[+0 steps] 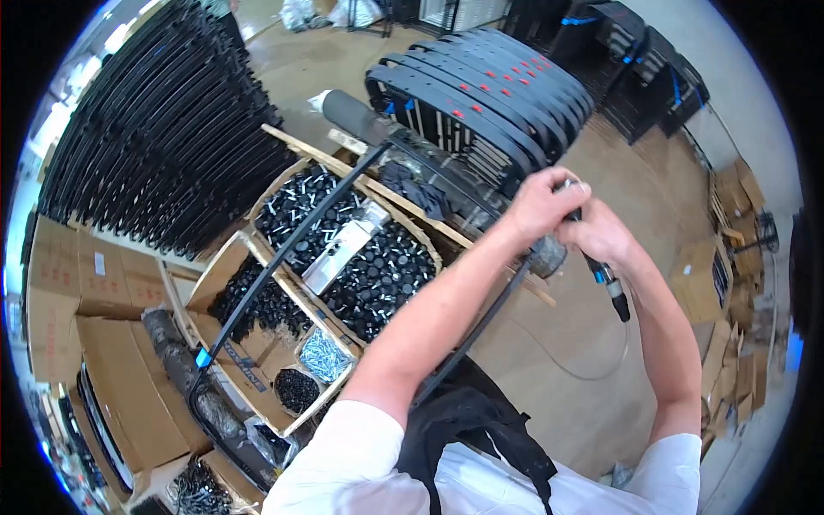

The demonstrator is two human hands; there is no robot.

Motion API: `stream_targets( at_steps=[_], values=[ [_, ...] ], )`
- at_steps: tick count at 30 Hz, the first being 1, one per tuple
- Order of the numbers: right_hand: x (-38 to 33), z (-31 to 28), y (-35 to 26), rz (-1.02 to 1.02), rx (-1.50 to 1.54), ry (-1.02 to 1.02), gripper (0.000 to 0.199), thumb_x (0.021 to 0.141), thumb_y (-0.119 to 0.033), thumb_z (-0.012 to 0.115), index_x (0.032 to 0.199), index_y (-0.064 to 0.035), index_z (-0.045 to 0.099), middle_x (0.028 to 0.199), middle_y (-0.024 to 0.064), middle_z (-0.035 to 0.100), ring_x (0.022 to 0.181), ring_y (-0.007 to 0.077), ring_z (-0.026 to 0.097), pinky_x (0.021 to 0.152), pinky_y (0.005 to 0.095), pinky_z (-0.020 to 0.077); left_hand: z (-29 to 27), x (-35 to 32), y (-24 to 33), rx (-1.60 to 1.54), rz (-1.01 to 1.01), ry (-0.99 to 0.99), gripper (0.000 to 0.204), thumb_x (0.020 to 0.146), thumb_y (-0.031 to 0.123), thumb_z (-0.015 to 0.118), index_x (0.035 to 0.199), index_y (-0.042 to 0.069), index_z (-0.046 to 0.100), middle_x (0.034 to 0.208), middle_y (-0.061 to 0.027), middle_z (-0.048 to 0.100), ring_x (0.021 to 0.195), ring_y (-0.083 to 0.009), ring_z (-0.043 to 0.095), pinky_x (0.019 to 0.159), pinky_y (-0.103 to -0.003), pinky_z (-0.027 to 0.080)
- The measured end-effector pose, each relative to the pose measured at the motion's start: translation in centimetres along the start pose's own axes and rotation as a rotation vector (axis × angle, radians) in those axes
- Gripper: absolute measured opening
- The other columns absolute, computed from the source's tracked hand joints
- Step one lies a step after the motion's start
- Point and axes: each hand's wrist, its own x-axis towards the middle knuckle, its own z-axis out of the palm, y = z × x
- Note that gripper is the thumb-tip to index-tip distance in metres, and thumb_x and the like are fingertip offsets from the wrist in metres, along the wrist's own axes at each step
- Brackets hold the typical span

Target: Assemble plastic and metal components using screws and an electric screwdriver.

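Hands (571, 219) both closed on black pneumatic tool (601, 275), gripped at top w/ body hanging below right hand.

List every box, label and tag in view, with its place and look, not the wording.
Brown cartons: stacked at far left, with pale labels and red print.
Open carton: lower left, brown, flaps up.
Flattened cartons: piled along the right wall, brown.
Divided tray: centre left, cardboard and wood, holding black parts and screws.
Blue tag: wrapped round a thin black frame.
Red stickers: small, on the black frames at top.
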Motion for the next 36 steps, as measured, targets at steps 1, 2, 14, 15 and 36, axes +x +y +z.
stream_targets(
  at_steps=[1,2,14,15,36],
  values=[
    [1.6,0.3,-1.7,-0.048,0.050,0.033,0.023,0.075,-0.021,0.072,0.081,0.0008,0.065,0.074,0.0077,0.068,0.067,0.0166,0.068,0.060,0.0353,0.0532,-2.8,0.7,1.3,-0.010,0.049,0.004,0.020,0.100,0.024,0.074,0.106,0.005,0.072,0.093,0.0022,0.069,0.086,-0.0081,0.061,0.078,-0.028,0.052],
    [4.3,0.6,-3.8,-0.075,-0.075,-0.051,0.033,0.081,-0.027,0.069,0.086,0.0053,0.071,0.075,0.0134,0.073,0.065,0.0237,0.074,0.064,0.0389,0.0584,-5.6,1.2,2.4,-0.072,0.004,0.032,0.020,0.101,0.024,0.073,0.106,0.005,0.073,0.094,0.0017,0.070,0.087,-0.0083,0.063,0.080,-0.028,0.053],
    [28.6,8.0,-21.3,-0.308,-0.260,-0.234,0.035,0.084,-0.030,0.066,0.094,0.0029,0.073,0.076,0.0097,0.075,0.065,0.0226,0.073,0.069,0.0390,0.0583,-31.0,8.4,8.0,-0.045,0.042,0.545,0.026,0.101,0.030,0.068,0.095,0.006,0.072,0.090,-0.0042,0.067,0.083,-0.0165,0.063,0.076,-0.035,0.053],
    [29.2,8.2,-21.7,-0.324,-0.274,-0.244,0.038,0.085,-0.029,0.067,0.097,0.0067,0.071,0.074,0.0110,0.074,0.058,0.0215,0.070,0.063,0.0380,0.0582,-31.5,8.5,7.9,-0.028,0.046,0.570,0.026,0.101,0.030,0.068,0.095,0.006,0.072,0.091,-0.0040,0.068,0.083,-0.0165,0.063,0.076,-0.035,0.053],
    [31.0,10.6,-22.0,-0.207,-0.374,-0.362,0.034,0.086,-0.030,0.062,0.083,0.0021,0.074,0.076,0.0147,0.074,0.073,0.0290,0.075,0.068,0.0420,0.0593,-32.6,7.4,5.5,0.009,0.132,0.625,0.023,0.103,0.028,0.066,0.103,0.006,0.072,0.099,-0.0017,0.069,0.095,-0.0133,0.061,0.090,-0.032,0.051]
  ],
)
